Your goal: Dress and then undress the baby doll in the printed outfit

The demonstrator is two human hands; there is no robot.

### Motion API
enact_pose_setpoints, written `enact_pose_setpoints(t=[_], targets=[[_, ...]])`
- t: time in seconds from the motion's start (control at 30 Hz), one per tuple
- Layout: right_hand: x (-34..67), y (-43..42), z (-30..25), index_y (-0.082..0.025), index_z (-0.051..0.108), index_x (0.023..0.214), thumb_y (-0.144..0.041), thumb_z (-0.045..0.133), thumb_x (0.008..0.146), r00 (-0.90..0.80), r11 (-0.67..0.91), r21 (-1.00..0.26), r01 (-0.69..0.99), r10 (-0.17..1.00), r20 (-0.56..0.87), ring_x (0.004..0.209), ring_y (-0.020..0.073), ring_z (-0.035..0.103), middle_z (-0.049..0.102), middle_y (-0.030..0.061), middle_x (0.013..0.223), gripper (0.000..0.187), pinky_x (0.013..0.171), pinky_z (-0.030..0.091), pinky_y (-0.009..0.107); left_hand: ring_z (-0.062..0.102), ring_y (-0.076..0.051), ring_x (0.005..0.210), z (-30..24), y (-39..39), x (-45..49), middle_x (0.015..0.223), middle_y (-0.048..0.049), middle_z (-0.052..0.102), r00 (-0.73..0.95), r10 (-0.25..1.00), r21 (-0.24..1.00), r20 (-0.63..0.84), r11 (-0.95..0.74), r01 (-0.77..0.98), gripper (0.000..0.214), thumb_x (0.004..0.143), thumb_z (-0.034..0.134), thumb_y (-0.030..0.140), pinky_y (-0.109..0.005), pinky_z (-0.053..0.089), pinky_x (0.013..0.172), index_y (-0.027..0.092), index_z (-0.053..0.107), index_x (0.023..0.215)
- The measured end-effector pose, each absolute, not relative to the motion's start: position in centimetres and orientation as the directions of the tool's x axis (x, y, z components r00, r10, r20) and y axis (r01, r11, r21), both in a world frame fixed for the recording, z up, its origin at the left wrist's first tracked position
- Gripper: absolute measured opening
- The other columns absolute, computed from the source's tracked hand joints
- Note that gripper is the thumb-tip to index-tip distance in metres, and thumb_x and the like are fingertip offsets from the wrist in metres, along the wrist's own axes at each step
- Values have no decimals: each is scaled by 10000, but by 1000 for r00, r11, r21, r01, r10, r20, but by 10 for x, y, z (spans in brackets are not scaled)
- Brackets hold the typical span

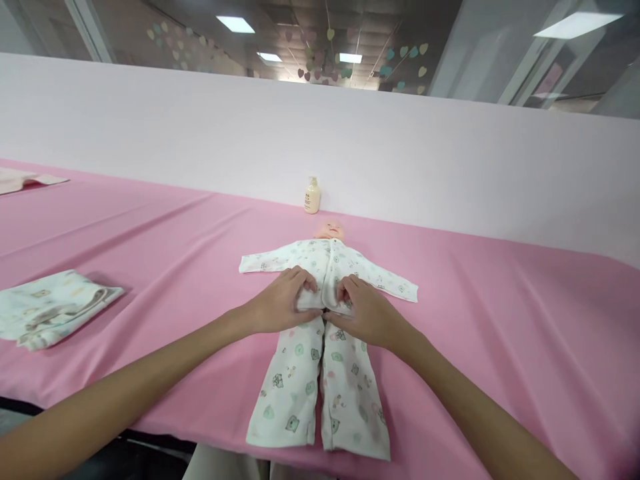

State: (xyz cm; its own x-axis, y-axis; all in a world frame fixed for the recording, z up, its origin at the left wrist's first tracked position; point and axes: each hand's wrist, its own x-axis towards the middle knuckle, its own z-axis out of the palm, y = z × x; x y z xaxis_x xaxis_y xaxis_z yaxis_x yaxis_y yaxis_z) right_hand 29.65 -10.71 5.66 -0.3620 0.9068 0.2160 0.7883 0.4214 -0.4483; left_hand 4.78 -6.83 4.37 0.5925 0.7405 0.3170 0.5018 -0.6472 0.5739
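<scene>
A baby doll (331, 230) lies on its back on the pink table cover (165, 233), dressed in a white printed sleepsuit (320, 373) with sleeves spread and legs pointing toward me. My left hand (281, 301) pinches the left flap of the suit's front opening at the waist. My right hand (365, 309) pinches the right flap beside it. Both hands have curled fingers and meet at the centre seam.
A small cream pump bottle (311, 195) stands behind the doll's head against the white wall panel (450, 173). A folded printed cloth (50, 308) lies at the left. Another pale cloth (25, 179) sits at the far left edge.
</scene>
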Motion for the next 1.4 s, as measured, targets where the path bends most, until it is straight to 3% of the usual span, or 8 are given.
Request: enact_pose_setpoints(t=[0.27, 0.37, 0.57, 0.7, 0.83, 1.03, 1.23, 1.4], targets=[[279, -99, 36, -248, 437, 852, -231, 567, 939, -395, 471, -162, 867, 849, 352, 786, 216, 560, 613, 46, 884, 158, 693, 398, 342, 625, -267, 891, 38, -67, 70, 1007, -77, 660, 600, 701, 207, 386, -699, 684, 176, 913, 631, 373, -409, 460, 791, 233, 556, 988], [284, -102, 43, -254, 412, 843, -248, 489, 996, -408, 485, -172, 857, 844, 348, 735, 209, 542, 602, 36, 829, 171, 659, 375, 335, 630, -249, 839, 45, -67, 68, 941, -77, 675, 640, 667, 125, 382, -724, 679, 130, 979, 529, 338, -395, 434, 782, 222, 552, 927], [353, -116, 68, -273, 405, 831, -433, 429, 1020, 19, 140, -393, 909, 928, 373, 623, 208, 507, 568, 8, 701, 249, 596, 335, 332, 612, -203, 682, 51, -52, 14, 806, -13, 695, 180, 933, 580, 311, -336, 742, 265, 1007, 427, 460, -320, 411, 646, 247, 562, 928], [429, -134, 51, -276, 346, 727, -443, 516, 908, 217, -83, -430, 899, 937, 275, 584, 217, 477, 508, -7, 622, 300, 586, 323, 342, 657, -241, 764, 27, -37, -56, 864, -41, 744, -85, 981, 603, 173, -38, 797, 327, 928, 462, 529, -321, 416, 661, 239, 588, 842], [464, -154, 15, -273, 352, 681, -540, 501, 921, 146, -86, -483, 871, 985, 88, 601, 228, 466, 494, -2, 631, 389, 592, 354, 355, 674, -284, 764, 2, -39, -94, 796, -49, 752, 5, 998, 493, 62, -35, 869, 338, 858, 523, 560, -359, 431, 706, 250, 570, 731], [445, -142, 6, -286, 425, 737, -620, 535, 935, 227, -99, -518, 849, 955, 189, 636, 232, 512, 546, -3, 670, 403, 611, 395, 358, 662, -299, 894, 12, -31, -61, 931, -80, 769, 32, 970, 489, 241, -150, 859, 328, 916, 507, 554, -421, 454, 867, 242, 592, 861], [417, -64, 23, -236, 636, 1058, -556, 580, 923, 199, 9, -579, 815, 935, 294, 1040, 287, 633, 717, 115, 1167, 352, 888, 484, 413, 600, -321, 1160, 30, 25, 7, 1251, -108, 701, 219, 915, 544, 338, -380, 748, 456, 919, 560, 636, -437, 463, 987, 231, 636, 1113], [397, 3, 35, -199, 722, 1139, -593, 611, 935, 118, -24, -700, 713, 989, 86, 1130, 282, 651, 734, 134, 1257, 458, 961, 476, 401, 623, -316, 1097, 31, 70, 46, 1144, -105, 705, 318, 855, 418, 409, -486, 768, 352, 923, 576, 516, -469, 439, 1022, 223, 657, 1101]])
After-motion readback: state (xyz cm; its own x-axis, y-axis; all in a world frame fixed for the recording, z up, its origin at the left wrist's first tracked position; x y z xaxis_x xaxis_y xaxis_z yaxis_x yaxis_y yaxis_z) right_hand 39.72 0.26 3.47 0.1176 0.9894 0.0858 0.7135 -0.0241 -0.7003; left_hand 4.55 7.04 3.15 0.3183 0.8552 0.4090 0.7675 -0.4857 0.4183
